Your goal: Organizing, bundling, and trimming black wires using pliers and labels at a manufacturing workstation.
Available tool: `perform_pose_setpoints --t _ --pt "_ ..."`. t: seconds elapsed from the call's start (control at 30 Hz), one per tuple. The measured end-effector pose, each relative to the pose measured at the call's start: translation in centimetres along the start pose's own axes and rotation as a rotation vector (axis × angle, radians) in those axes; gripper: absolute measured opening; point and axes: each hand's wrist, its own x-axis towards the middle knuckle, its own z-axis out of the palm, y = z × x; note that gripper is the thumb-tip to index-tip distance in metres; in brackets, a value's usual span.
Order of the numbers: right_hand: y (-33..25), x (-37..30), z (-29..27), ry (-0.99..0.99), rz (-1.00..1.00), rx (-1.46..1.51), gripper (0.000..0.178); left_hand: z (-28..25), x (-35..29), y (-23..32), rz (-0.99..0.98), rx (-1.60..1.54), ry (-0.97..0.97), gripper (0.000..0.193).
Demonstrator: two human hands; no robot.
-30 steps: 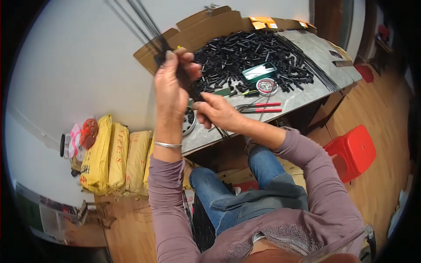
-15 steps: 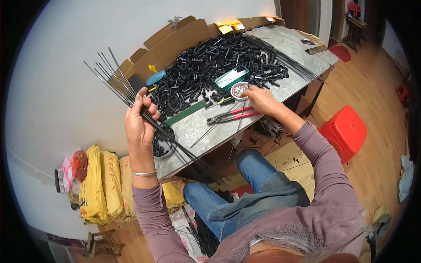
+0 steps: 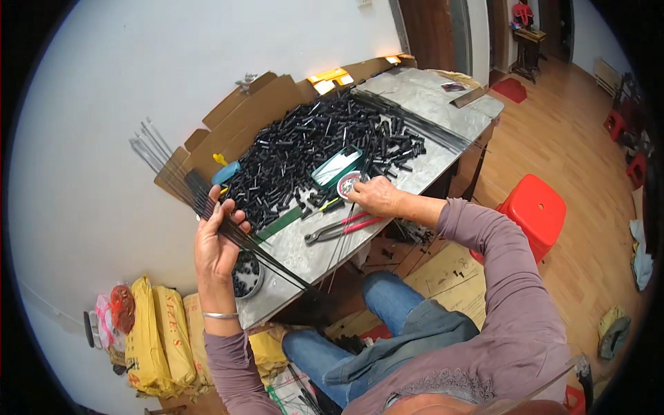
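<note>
My left hand [image 3: 220,245] grips a fanned bundle of thin black rods [image 3: 266,261] between thumb and fingers. It is raised over the table's left end, above a round tub of small black pieces [image 3: 247,275]. At the table's middle, my right hand [image 3: 379,197] is closed, its fingertips at a small round dish of silvery bits [image 3: 348,181]. Thin rods slant down from these fingers past the table's front edge, blurred; their upper ends are hidden. Just below lie red-handled pliers [image 3: 342,227]. A teal tray with white content [image 3: 336,167] stands behind the dish.
A large heap of short black tubes [image 3: 297,138] covers the grey table [image 3: 456,111], backed by cardboard [image 3: 242,114]. More long rods [image 3: 415,121] lie toward the back right. A red stool [image 3: 539,214] stands at right, yellow sacks [image 3: 149,332] at lower left.
The view has shifted, so the table appears lower and further left. The rods by my right hand have swung closer together. My left hand still holds its bundle, now blurred at the upper ends.
</note>
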Motion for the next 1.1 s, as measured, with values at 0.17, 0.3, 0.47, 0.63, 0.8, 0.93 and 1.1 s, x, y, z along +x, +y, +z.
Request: perform_pose_setpoints --t 0.17,0.3,0.47,0.63,0.8,0.93,1.1 --pt "4.2 1.5 -6.3 0.375 0.015 -0.152 0.009 -4.1 3.7 -1.0 -0.121 -0.218 -0.406 0.032" --pt "10.2 3.8 -10.9 0.552 0.088 -0.206 0.014 -3.3 4.1 -1.2 -0.126 -0.109 -0.165 0.030" --pt "19.0 6.0 -14.3 0.621 0.175 -0.203 0.024 -2.1 4.3 -1.4 -0.148 -0.117 -0.225 0.034" --pt "26.2 5.3 -10.4 0.533 0.103 -0.290 0.020 -2.0 5.1 -2.2 -0.162 -0.135 -0.173 0.035" --pt "29.7 -0.4 0.6 0.105 0.230 -0.223 0.025 -1.6 4.1 -2.1 -0.135 -0.123 -0.105 0.035" --pt "28.7 -2.5 1.9 -0.005 0.315 -0.134 0.030 -2.5 4.6 -2.4 -0.141 -0.072 -0.110 0.034" --pt "26.6 -0.4 -1.7 0.243 0.460 -0.101 0.043 -1.0 5.1 -3.0 -0.183 -0.068 -0.138 0.034"
